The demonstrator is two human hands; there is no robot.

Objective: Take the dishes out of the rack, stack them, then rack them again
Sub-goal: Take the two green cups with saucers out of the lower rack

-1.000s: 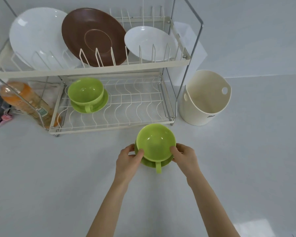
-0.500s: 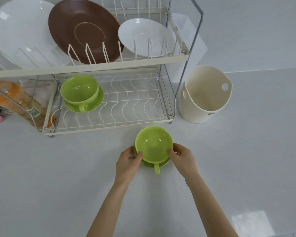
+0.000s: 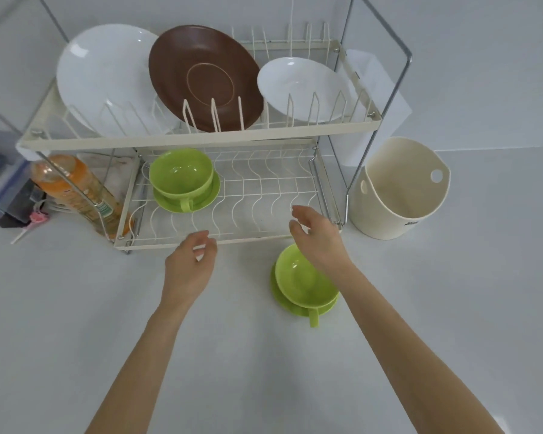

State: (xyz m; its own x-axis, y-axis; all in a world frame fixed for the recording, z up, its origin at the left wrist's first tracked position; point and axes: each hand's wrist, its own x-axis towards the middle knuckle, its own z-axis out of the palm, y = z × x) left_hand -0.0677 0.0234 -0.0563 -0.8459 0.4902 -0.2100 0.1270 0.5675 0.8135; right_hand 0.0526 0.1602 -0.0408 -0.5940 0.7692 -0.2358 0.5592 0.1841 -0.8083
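A view from above of a pale grey counter (image 3: 76,324) with a two-level wire dish rack (image 3: 201,140) standing across the upper half of the frame. On the rack's top level three dishes lean upright between the prongs: a large white plate (image 3: 104,76) at the upper left, a brown plate (image 3: 206,76) in the middle that overlaps it, and a smaller white bowl (image 3: 301,86) to the right. On the lower level, toward its left side, a green cup (image 3: 181,175) sits on a green saucer (image 3: 201,203). A second green cup (image 3: 304,283) on its own saucer (image 3: 284,303) rests on the counter just in front of the rack, right of centre, with its handle pointing to the bottom of the frame. Two bare arms reach up from the bottom edge. The left hand (image 3: 188,266) is at the rack's front edge, its grip loosely curled and holding nothing. The right hand (image 3: 318,238) is above the far rim of the cup on the counter, fingers spread and grip wide, holding nothing. To the right of the rack stands a cream tub (image 3: 398,195) with two holes near its rim. At the left edge, behind the rack's frame, lies an orange bottle (image 3: 76,189), beside a dark box (image 3: 3,186).
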